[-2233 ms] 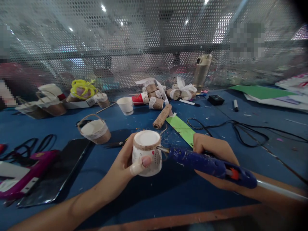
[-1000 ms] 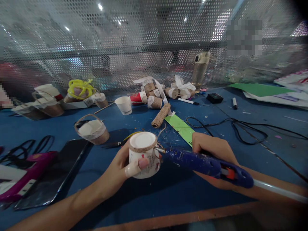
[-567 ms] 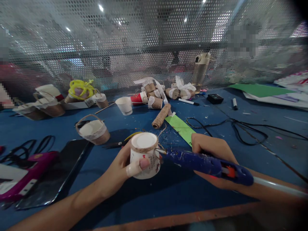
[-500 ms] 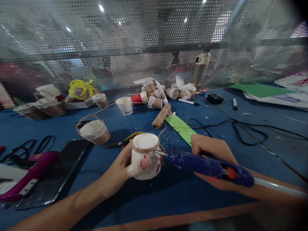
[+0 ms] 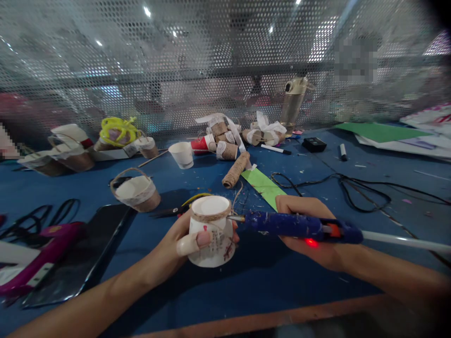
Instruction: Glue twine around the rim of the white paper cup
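Since the earlier frames, the blue plastic glue gun [image 5: 289, 226] has swung closer to level, its rear end raised, and a red glow now shows under it. Right hand [image 5: 322, 253] is wrapped round it, gripping. Gun's long axis runs nearly left-right, dropping slightly to the right; metal nozzle points left at the cup, with a translucent glue stick [image 5: 394, 238] out the back. Nozzle tip is at the cup's brown twine band [image 5: 211, 217]; can't tell if touching.

Left hand [image 5: 174, 239] grips the white printed paper cup [image 5: 215, 237] above the blue counter [image 5: 268, 286], thumb across its front. Cup looks inverted, narrower end up, axis close to upright.

Other containers: white-and-brown small basket with twine handle [image 5: 144, 199], left, mouth up, pale inside showing; plain white paper cup [image 5: 183, 157] standing behind; red-and-white paper cup [image 5: 201, 144] on its side; low white box [image 5: 118, 153] with tangled yellow cord [image 5: 118, 131] above it.
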`<state>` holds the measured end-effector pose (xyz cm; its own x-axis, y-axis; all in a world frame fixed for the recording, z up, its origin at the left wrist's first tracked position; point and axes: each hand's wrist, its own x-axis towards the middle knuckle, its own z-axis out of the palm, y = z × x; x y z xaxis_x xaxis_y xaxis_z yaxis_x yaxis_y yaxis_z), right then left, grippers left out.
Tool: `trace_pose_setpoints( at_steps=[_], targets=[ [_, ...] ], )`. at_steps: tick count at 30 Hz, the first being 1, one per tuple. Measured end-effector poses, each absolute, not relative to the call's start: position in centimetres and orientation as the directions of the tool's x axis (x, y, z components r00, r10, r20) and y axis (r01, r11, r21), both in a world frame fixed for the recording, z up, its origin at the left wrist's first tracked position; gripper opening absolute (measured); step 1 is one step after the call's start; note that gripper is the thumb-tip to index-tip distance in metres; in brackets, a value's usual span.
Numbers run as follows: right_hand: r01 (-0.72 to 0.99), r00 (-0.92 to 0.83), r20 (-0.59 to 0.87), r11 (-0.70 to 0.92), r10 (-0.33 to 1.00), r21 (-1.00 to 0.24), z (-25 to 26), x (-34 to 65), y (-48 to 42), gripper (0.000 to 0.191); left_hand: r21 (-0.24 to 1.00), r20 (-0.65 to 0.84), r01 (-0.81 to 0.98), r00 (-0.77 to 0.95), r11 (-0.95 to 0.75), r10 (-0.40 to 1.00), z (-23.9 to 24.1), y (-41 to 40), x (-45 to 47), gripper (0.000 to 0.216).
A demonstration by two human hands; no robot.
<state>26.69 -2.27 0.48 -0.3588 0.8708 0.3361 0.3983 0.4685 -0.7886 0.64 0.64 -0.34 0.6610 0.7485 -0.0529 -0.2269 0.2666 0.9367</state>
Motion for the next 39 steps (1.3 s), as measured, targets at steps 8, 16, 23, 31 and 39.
trace_pose_setpoints(
  at_steps=[8, 16, 23, 31, 39],
  targets=[
    [0.275, -0.27, 0.105, 0.181, 0.957, -0.944, 0.3, 27.4, -1.7, 0.016, 0.935, -0.076, -0.22, 0.638, 0.276, 0.766, -0.5, 0.7, 0.7, 0.043],
    [0.124, -0.3, 0.188, 0.234, 0.935, -0.964, 0.1, 25.9, -2.2, 0.018, 0.96, -0.097, -0.179, 0.505, 0.214, 0.858, -1.3, 0.6, 1.9, 0.047],
    [-0.081, -0.281, 0.157, 0.139, 0.947, -0.987, -0.5, 23.8, -2.8, 0.043, 0.983, -0.068, -0.12, 0.462, 0.139, 0.884, -1.9, 0.4, 2.7, 0.048],
    [0.048, -0.172, 0.226, 0.237, 0.959, -0.97, -0.3, 23.7, -2.7, 0.018, 0.995, -0.075, -0.017, 0.459, 0.094, 0.885, -1.8, 0.5, 2.6, 0.05],
    [0.044, -0.158, 0.261, 0.271, 0.952, -0.962, 0.5, 23.8, -2.6, 0.014, 0.992, -0.106, 0.0, 0.491, 0.122, 0.864, -1.8, 0.2, 2.2, 0.047]
  ],
)
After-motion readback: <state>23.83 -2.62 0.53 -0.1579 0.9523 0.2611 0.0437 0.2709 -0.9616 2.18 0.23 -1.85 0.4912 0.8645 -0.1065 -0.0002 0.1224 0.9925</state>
